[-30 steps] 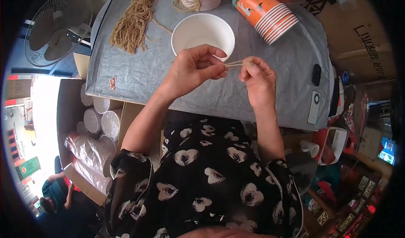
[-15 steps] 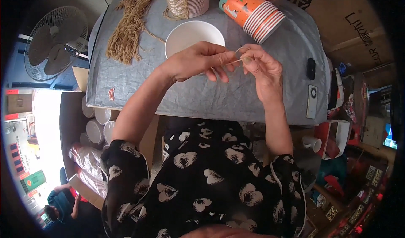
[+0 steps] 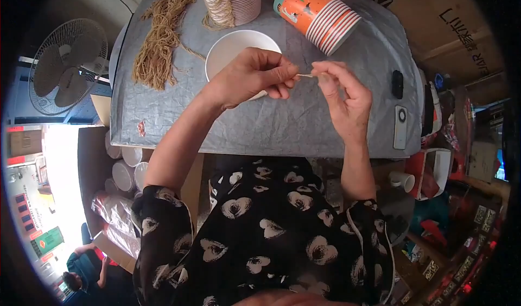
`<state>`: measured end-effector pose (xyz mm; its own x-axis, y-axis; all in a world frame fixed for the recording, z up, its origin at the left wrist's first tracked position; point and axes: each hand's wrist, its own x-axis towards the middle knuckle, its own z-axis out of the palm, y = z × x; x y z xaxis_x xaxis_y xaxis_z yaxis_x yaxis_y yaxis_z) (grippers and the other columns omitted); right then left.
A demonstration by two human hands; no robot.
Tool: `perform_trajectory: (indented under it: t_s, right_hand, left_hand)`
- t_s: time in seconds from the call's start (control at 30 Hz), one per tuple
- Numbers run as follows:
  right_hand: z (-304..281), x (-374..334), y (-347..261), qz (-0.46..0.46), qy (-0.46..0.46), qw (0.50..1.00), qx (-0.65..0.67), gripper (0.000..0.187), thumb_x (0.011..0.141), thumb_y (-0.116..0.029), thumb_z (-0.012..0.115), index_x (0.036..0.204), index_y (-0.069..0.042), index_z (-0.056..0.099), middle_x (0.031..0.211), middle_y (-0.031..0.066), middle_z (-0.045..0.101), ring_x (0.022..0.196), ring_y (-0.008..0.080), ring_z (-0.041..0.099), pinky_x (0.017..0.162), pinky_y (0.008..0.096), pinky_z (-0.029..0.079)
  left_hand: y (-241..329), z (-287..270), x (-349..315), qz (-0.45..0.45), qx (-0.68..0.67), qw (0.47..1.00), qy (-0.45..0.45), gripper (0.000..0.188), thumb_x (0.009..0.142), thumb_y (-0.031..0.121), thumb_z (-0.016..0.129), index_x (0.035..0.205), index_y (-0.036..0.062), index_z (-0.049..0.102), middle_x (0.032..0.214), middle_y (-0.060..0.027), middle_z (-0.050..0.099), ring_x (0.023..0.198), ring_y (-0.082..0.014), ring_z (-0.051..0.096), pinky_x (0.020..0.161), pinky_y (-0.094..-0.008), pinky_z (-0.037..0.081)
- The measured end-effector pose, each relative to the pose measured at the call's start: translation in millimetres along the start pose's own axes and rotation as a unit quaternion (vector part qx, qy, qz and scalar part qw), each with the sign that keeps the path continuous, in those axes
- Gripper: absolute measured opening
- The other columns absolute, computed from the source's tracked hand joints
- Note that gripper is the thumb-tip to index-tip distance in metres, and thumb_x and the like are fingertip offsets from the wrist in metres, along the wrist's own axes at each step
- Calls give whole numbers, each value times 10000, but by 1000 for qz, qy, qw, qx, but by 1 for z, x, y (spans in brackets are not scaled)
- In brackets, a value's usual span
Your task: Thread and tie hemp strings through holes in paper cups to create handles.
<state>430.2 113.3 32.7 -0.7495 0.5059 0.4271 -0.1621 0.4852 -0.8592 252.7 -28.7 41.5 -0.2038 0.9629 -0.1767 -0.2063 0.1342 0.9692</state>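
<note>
A short stretch of tan string [image 3: 305,76] runs between my two hands above the table. My left hand [image 3: 255,75] pinches one end between thumb and fingers, over the near rim of a white paper bucket [image 3: 233,42]. At the other end, my right hand [image 3: 344,91] grips the string between thumb and forefinger. A bundle of tan strings [image 3: 157,51] lies to the left, with one strand reaching toward the bucket. Behind it stands a tall stack of white cups [image 3: 247,2] with string draped over its side. Orange printed paper buckets [image 3: 312,13], nested together, lie on their side at the back right.
Grey sheeting covers the table [image 3: 179,121]. A black object [image 3: 398,84] and a pale phone-like device [image 3: 400,127] lie near its right edge. A fan [image 3: 68,67] stands at the left. Below are a box of round containers [image 3: 125,175] and a white mug [image 3: 401,181]. Another person [image 3: 89,265] is at lower left.
The string loop between my hands has been drawn into a short, straight length. My right hand has shifted slightly right and down, and the gap between the hands is wider.
</note>
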Motion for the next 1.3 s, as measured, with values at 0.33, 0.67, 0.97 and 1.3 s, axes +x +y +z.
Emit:
perform_trajectory:
  t_s: [0.33, 0.67, 0.97, 1.3]
  right_hand:
    - [-8, 3, 1, -42, -94, 988, -118, 99, 904, -64, 706, 967, -4, 660, 816, 70, 667, 709, 156, 636, 626, 292, 496]
    - [-9, 2, 0, 83, -114, 990, -2, 101, 951, -94, 665, 956, -4, 621, 770, 38, 628, 700, 113, 606, 644, 271, 487]
    - [-7, 18, -6, -159, -115, 972, -131, 159, 980, -148, 645, 939, 0, 603, 993, 90, 665, 829, 134, 625, 731, 291, 509]
    - [-2, 12, -2, 91, -178, 977, 79, 223, 1047, -211, 550, 959, -6, 566, 782, 11, 593, 707, 70, 551, 658, 234, 472]
  left_hand:
    - [-2, 11, 5, 24, 92, 995, -6, 269, 1007, 255, 626, 1033, -3, 694, 843, -18, 690, 740, -69, 659, 666, -207, 552]
    - [2, 11, 1, 17, 24, 999, 14, 281, 1019, 230, 600, 1083, -27, 693, 943, -86, 733, 752, -125, 725, 606, -203, 571]
    - [9, 13, -5, 21, 84, 994, -61, 313, 1054, 278, 528, 1197, 35, 664, 1013, -68, 740, 769, -115, 734, 539, -173, 521]
    - [-1, -5, -17, 69, 113, 987, -85, 308, 1054, 247, 529, 1163, 14, 698, 934, -78, 737, 792, -112, 710, 673, -226, 578]
